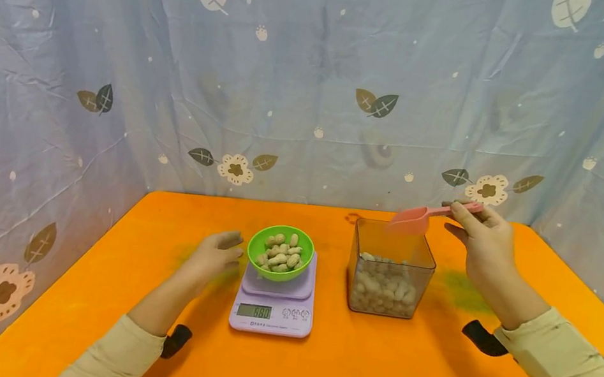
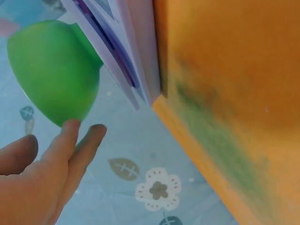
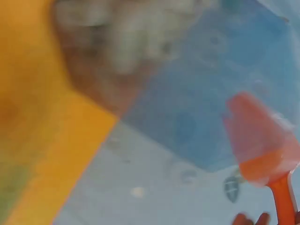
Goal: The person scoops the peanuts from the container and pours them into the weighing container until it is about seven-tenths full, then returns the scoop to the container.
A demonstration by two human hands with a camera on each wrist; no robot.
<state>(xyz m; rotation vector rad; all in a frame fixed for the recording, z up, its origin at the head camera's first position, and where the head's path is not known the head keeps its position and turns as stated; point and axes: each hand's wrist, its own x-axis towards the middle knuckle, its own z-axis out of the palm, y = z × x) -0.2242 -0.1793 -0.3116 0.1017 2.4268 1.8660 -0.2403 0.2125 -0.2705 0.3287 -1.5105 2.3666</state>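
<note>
My right hand (image 1: 488,240) pinches the handle of a pink scoop (image 1: 412,220), whose blade hangs over the back rim of a clear square container (image 1: 389,291). Peanuts in their shells (image 1: 383,287) fill the lower part of that container. In the right wrist view the scoop (image 3: 262,140) looks blurred. A green bowl (image 1: 277,273) with more peanuts sits on a lilac kitchen scale (image 1: 271,323) with a lit display. Beside the bowl's left side is my left hand (image 1: 211,259), fingers extended and holding nothing; its fingertips come right up to the bowl (image 2: 56,70) in the left wrist view.
An orange cloth (image 1: 310,376) covers the table, with greenish patches on it. A blue curtain (image 1: 305,86) with leaf and flower prints stands behind and at both sides. Dark straps (image 1: 484,338) show near both wrists.
</note>
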